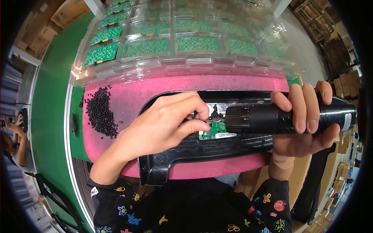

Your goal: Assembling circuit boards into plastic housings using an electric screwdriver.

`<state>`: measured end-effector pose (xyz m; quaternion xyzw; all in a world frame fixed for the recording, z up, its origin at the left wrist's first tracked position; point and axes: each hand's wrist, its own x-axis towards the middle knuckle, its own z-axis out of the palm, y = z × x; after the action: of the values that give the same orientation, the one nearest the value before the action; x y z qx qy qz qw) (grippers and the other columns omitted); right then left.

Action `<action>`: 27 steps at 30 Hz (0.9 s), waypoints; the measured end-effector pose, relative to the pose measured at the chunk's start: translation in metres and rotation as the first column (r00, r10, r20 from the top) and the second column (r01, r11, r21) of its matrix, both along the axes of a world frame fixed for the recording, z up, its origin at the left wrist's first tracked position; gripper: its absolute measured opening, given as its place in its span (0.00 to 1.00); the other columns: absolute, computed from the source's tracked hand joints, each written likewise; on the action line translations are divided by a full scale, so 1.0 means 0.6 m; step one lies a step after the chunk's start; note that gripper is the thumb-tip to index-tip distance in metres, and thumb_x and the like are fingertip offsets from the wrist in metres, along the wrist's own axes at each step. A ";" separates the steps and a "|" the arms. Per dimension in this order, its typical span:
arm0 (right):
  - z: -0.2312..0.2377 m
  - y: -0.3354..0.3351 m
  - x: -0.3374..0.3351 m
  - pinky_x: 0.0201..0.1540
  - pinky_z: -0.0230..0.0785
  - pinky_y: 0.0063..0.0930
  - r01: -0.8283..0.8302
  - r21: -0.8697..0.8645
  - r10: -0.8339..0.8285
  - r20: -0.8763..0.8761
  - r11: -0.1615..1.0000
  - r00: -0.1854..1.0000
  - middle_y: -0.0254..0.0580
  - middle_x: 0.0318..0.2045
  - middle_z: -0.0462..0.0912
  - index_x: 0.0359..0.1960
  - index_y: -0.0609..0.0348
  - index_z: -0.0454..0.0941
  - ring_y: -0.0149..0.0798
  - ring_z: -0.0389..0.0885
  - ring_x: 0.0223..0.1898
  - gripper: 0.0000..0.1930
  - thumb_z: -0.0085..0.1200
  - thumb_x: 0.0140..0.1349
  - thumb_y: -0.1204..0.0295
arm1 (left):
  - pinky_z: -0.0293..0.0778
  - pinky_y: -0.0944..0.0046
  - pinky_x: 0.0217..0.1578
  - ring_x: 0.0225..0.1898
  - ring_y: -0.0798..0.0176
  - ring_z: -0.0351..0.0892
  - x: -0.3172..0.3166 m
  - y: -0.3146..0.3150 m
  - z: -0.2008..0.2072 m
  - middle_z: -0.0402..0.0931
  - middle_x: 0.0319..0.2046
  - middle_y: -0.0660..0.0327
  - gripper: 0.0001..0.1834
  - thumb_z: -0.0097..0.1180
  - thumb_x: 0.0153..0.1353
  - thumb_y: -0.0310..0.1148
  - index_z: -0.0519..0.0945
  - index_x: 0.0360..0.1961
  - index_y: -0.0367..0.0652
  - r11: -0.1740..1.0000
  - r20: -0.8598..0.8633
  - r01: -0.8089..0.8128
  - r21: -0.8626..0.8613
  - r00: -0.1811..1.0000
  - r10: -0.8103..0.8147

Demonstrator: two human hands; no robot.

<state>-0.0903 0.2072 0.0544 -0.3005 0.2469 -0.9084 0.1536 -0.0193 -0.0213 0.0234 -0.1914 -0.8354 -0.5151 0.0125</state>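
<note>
My right hand (pixel 303 112) is wrapped round a black electric screwdriver (pixel 256 118), which lies almost level with its nose pointing left. At that nose my left hand (pixel 171 120) has thumb and forefinger bent together in a pinch; what sits between them is too small to make out. Below the fingertips, a small green circuit board (pixel 210 134) with a white label rests in a black plastic housing (pixel 186 153). A little cluster of black screws (pixel 215 112) lies in the housing just beyond the board. The screwdriver covers part of the board.
A pink mat (pixel 128 93) lies under the housing, with a heap of small black screws (pixel 101 110) at its left. Clear plastic trays (pixel 198 58) holding several green boards (pixel 101 53) stand at the back. Another person (pixel 19 143) is at the far left.
</note>
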 end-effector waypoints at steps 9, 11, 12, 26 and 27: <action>-0.011 -0.002 0.002 0.47 0.60 0.31 -0.045 0.085 0.061 -0.208 0.995 0.976 0.24 0.23 0.73 0.42 0.45 0.63 0.26 0.73 0.27 0.21 0.67 0.57 0.65 | 0.74 0.59 0.33 0.34 0.53 0.79 0.003 0.004 -0.017 0.76 0.31 0.56 0.11 0.65 0.52 0.23 0.75 0.35 0.35 0.989 -0.224 -0.011 -0.149 0.974 -0.023; -0.011 -0.003 0.007 0.46 0.60 0.31 -0.030 0.085 0.048 -0.215 0.996 0.976 0.24 0.23 0.74 0.42 0.45 0.63 0.27 0.73 0.27 0.21 0.67 0.58 0.65 | 0.75 0.59 0.35 0.34 0.53 0.79 0.001 0.005 -0.013 0.77 0.32 0.55 0.11 0.65 0.52 0.24 0.76 0.35 0.35 0.992 -0.216 -0.031 -0.124 0.976 0.003; -0.011 -0.004 0.008 0.46 0.60 0.31 -0.026 0.086 0.043 -0.212 0.996 0.976 0.24 0.23 0.74 0.42 0.45 0.63 0.27 0.73 0.27 0.21 0.67 0.58 0.65 | 0.75 0.59 0.36 0.35 0.52 0.79 0.000 0.006 -0.011 0.77 0.33 0.55 0.11 0.65 0.52 0.25 0.77 0.36 0.35 0.993 -0.208 -0.054 -0.102 0.978 0.032; -0.008 0.011 0.006 0.41 0.62 0.30 -0.102 0.227 0.139 -0.154 0.969 0.978 0.23 0.22 0.76 0.44 0.44 0.64 0.26 0.76 0.25 0.19 0.64 0.60 0.61 | 0.75 0.58 0.37 0.33 0.53 0.80 -0.006 0.004 -0.008 0.78 0.28 0.56 0.09 0.66 0.50 0.27 0.79 0.31 0.35 0.989 -0.251 0.094 -0.112 0.961 -0.120; -0.006 0.014 0.003 0.40 0.62 0.29 -0.094 0.240 0.139 -0.178 0.966 0.974 0.23 0.22 0.76 0.44 0.45 0.64 0.25 0.75 0.25 0.19 0.63 0.61 0.60 | 0.75 0.59 0.36 0.33 0.53 0.81 -0.005 0.006 -0.005 0.78 0.28 0.56 0.09 0.66 0.51 0.25 0.79 0.31 0.35 0.988 -0.296 0.029 -0.153 0.952 -0.074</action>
<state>-0.0882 0.2157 0.0507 -0.3816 0.3458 -0.8295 0.2159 -0.0225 -0.0175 0.0202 -0.2898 -0.8542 -0.4170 0.1118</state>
